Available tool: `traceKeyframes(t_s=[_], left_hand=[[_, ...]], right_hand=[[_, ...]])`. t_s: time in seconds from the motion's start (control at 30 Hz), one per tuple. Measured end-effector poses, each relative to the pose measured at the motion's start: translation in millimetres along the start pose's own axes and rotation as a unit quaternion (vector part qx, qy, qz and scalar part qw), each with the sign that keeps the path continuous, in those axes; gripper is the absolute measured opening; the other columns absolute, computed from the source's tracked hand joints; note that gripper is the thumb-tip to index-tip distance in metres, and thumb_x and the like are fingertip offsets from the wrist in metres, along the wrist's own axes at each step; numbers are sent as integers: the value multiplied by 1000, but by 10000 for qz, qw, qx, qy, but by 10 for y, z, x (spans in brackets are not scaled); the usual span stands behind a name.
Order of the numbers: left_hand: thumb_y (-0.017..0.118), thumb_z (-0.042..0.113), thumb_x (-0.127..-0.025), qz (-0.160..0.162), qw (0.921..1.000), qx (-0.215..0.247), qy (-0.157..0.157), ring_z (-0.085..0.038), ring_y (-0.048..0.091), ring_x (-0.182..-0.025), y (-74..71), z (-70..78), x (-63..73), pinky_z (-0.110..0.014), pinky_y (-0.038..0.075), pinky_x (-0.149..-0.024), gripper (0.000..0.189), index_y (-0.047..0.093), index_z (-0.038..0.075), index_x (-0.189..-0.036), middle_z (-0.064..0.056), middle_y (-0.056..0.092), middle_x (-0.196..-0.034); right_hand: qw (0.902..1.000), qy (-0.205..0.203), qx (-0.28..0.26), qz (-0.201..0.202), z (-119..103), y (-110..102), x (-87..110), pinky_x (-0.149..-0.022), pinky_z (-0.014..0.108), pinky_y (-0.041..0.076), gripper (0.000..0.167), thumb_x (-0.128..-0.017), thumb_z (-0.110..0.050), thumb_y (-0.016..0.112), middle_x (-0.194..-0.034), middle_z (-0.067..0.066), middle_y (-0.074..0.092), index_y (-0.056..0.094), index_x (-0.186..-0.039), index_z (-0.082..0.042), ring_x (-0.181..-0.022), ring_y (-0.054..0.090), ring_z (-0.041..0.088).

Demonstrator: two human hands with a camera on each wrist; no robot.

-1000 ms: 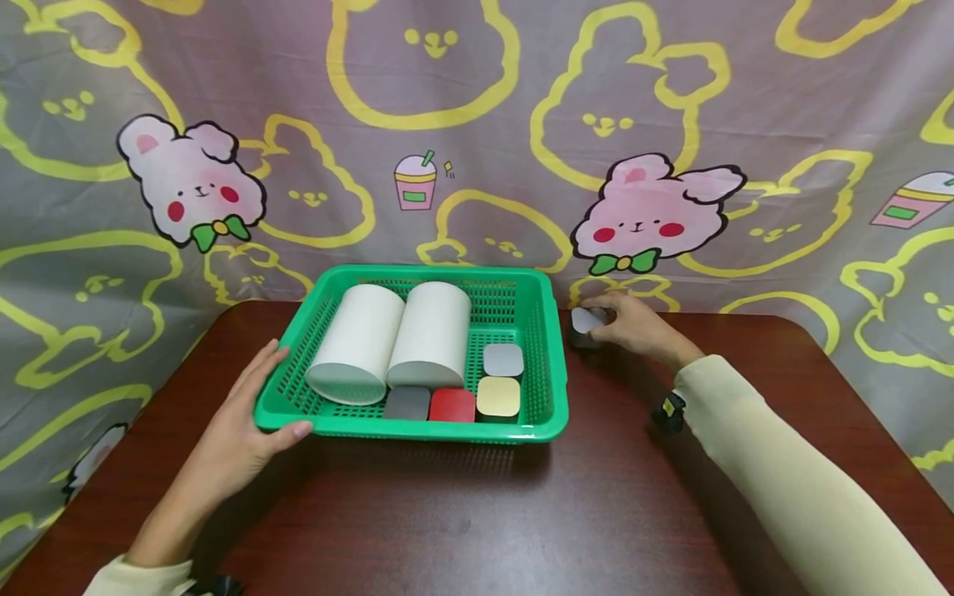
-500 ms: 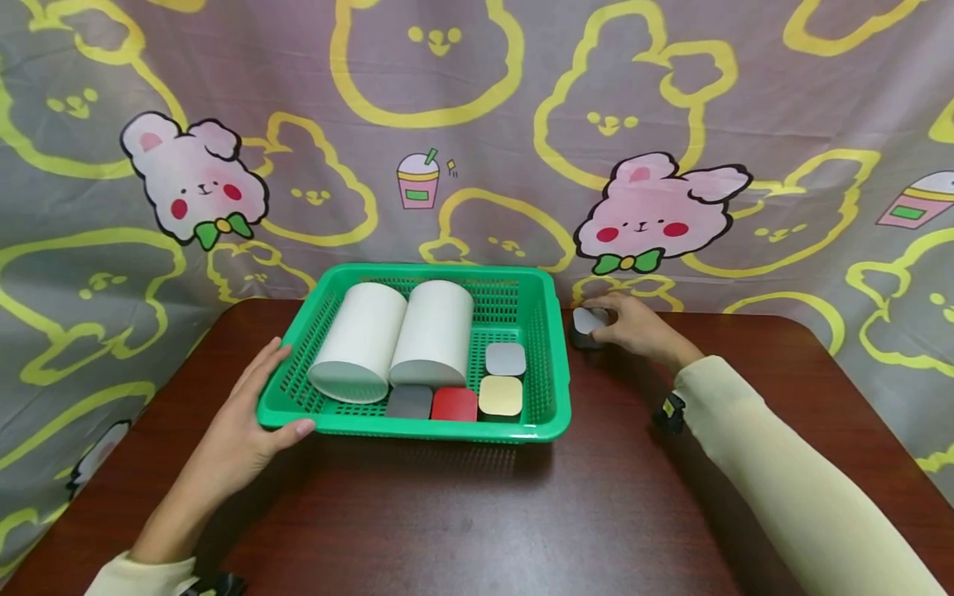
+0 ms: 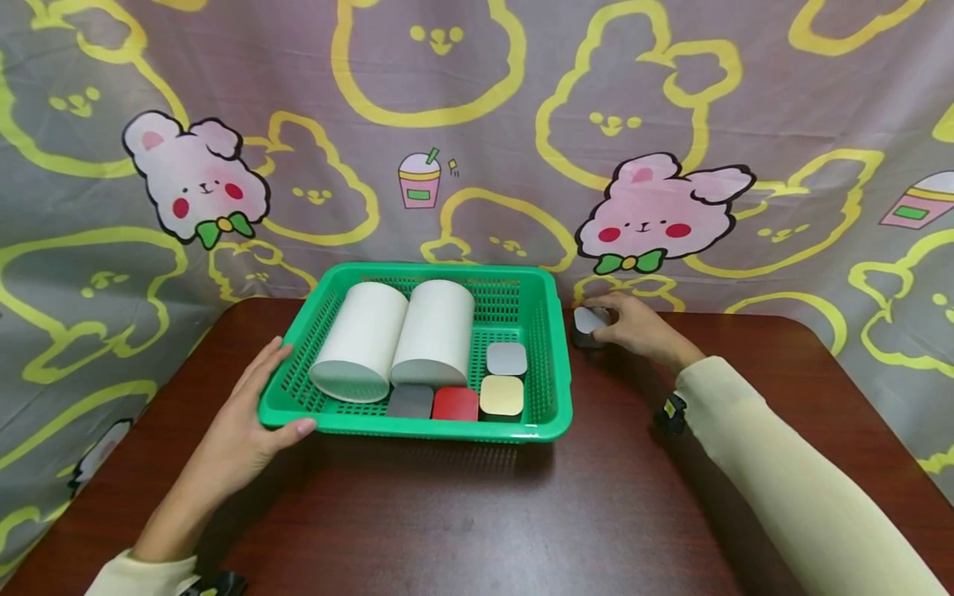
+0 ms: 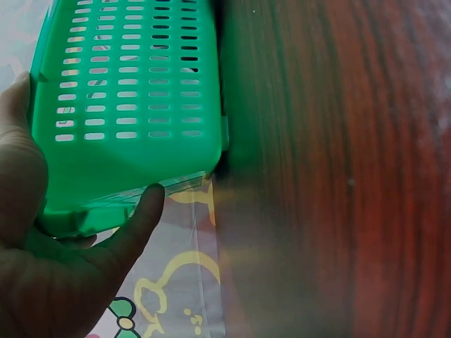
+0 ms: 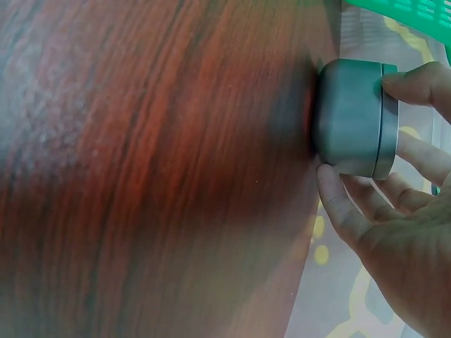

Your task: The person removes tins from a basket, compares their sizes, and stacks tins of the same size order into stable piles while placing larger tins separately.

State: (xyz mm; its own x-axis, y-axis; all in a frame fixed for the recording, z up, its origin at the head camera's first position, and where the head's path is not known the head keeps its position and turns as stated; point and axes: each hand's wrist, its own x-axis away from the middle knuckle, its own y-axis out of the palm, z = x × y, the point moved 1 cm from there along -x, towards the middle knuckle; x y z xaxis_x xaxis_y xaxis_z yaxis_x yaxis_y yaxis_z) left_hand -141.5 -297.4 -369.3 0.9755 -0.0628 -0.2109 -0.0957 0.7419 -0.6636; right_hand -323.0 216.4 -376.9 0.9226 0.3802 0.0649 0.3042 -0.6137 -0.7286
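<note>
Currently my right hand (image 3: 641,329) holds a dark canister (image 3: 589,323) with a gray lid, thumb on one side and fingers on the other. It is upright just outside the right wall of the green basket (image 3: 561,364), close to the back edge of the bench (image 3: 477,513). I can't fully tell whether its base bears on the wood or sits a hair above it. My left hand (image 3: 238,430) holds the basket's near left corner, thumb over the front rim and fingers along the left side.

Inside, two white cylinders (image 3: 363,335) lie side by side on the left. A gray-topped container (image 3: 507,358) sits behind a cream-topped container (image 3: 502,395); a red-topped container (image 3: 455,404) and a dark-topped container (image 3: 410,402) line the front wall.

What worries me first is the grip: my thumb is high, by the lid, so I judge that if the lid is loose, lifting there could part it from the body. The rounded sides also look smooth and might slip through a light pinch. With the cloth (image 3: 298,50) hanging right behind, a push backward could send the canister over the edge. A sideways nudge could knock it against the basket wall. Should my left hand pull on its corner, the basket might skid, and the white cylinders, being round, could roll into the smaller containers and tip one.
</note>
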Motion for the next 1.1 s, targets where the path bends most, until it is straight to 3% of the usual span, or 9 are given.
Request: traceKeyframes(t_s=[0.3,0.53,0.77,1.1], left_hand=[[88,24,-84,20,10000,-21,-11,-48,18,-156,-5,-9,0,-76,23,-109,104,26,13,-167,-13,13,-176],[88,25,-84,2,10000,-6,-22,-49,18,-156,-7,-3,5,-76,24,-109,104,26,14,-167,-12,12,-177],[88,26,-84,-1,10000,27,1,-49,17,-156,-4,-3,2,-77,23,-109,104,26,14,-167,-13,12,-177],[88,24,-85,1,10000,42,-37,-50,16,-156,-3,-1,-2,-78,22,-110,104,25,13,-167,-13,11,-177]], right_hand=[[9998,-147,-119,7,-7,2,13,-109,57,44,63,-96,-8,68,-150,23,51,46,-155,1,-129,46,39],[9993,-104,-349,72,-67,-59,98,-115,62,40,66,-97,-10,68,-154,20,48,43,-157,-8,-139,43,41],[9985,-134,-459,252,-168,-144,213,-111,64,44,67,-99,-13,68,-156,24,47,39,-159,-10,-144,44,48],[9967,-328,-462,578,-538,-252,390,-110,64,45,67,-98,-22,73,-156,17,51,44,-157,-14,-144,48,43]])
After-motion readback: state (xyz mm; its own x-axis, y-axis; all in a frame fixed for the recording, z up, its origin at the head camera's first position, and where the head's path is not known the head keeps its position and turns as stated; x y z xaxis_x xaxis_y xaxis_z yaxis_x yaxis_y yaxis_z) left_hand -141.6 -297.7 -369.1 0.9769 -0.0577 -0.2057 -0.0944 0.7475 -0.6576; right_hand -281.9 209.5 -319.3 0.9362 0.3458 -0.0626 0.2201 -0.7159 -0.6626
